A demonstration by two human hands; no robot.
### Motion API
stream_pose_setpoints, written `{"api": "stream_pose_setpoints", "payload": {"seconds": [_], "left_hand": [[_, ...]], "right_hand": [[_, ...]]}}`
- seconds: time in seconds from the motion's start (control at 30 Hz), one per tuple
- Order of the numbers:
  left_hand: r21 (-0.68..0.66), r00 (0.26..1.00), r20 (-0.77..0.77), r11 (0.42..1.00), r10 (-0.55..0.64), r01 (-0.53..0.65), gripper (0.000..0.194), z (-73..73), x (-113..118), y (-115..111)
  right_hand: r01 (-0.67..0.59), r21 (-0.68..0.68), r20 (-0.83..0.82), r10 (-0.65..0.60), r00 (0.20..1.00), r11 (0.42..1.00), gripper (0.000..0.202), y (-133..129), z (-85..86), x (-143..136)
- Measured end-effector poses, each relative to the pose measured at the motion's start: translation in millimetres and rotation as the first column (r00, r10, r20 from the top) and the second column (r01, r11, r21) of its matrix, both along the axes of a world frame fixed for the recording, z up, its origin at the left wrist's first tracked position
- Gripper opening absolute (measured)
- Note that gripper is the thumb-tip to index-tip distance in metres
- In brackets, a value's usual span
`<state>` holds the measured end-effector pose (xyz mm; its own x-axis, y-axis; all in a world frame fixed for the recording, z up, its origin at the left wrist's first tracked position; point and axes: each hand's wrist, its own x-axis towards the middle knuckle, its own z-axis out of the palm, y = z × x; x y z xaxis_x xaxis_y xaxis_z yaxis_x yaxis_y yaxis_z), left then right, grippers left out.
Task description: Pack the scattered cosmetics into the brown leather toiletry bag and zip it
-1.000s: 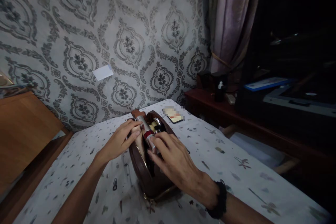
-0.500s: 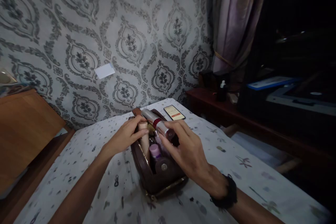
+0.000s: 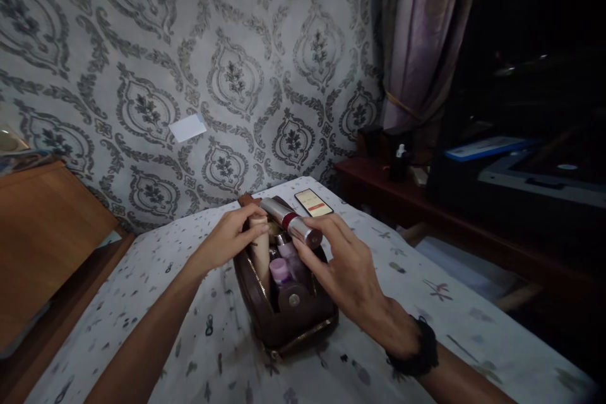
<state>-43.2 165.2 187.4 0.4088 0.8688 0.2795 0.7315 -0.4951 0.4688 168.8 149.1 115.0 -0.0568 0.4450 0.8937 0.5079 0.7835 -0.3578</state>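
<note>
A dark brown zip bag (image 3: 298,319) stands open on the patterned white cloth (image 3: 199,341). My left hand (image 3: 231,237) is closed around the top of a beige tube (image 3: 260,255) at the bag's left side. My right hand (image 3: 343,265) grips the near end of a silver cylinder with a red band (image 3: 300,228), which lies slantwise over the bag's right side. Between my hands, a bottle with a purple cap (image 3: 279,269) and other small items sit inside the bag. The cylinder's far end rests near the bag's back edge.
Behind the bag lies a phone (image 3: 313,202) with a lit screen. A wooden cabinet (image 3: 52,233) stands at the left. To the right are a dark red shelf (image 3: 369,173) with a small bottle (image 3: 400,161) and an open drawer (image 3: 464,268). Patterned wallpaper rises behind.
My right hand has moved slightly right with the silver cylinder, which has shifted right and uncovers more of the bag's contents. My left hand stays at the beige tube.
</note>
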Motion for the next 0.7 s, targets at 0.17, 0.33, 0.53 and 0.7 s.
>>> {"api": "stream_pose_setpoints", "payload": {"seconds": [0.17,0.33,0.53,0.7], "left_hand": [[0.038,0.995,-0.073,0.997,0.071,-0.068,0.025,-2.1,0.3,6.9],[0.077,0.960,-0.231,0.987,0.157,-0.143,0.023,0.1,2.8,5.1],[0.221,0.871,-0.407,0.955,0.276,-0.199,0.034,2.9,3.5,6.0],[0.227,0.851,-0.424,0.946,0.311,-0.232,0.037,-2.2,0.6,6.6]], "right_hand": [[0.001,-0.009,-0.010,-0.001,1.000,1.000,0.015,-0.1,-1.5,-1.0],[0.000,-0.007,-0.013,0.000,1.000,1.000,0.016,-0.2,-2.1,-0.6],[-0.038,-0.009,-0.017,0.037,0.999,0.999,0.014,-2.3,-1.8,-4.3],[-0.053,-0.024,0.007,0.053,0.999,0.998,0.014,-3.5,-4.8,-9.7]]}}
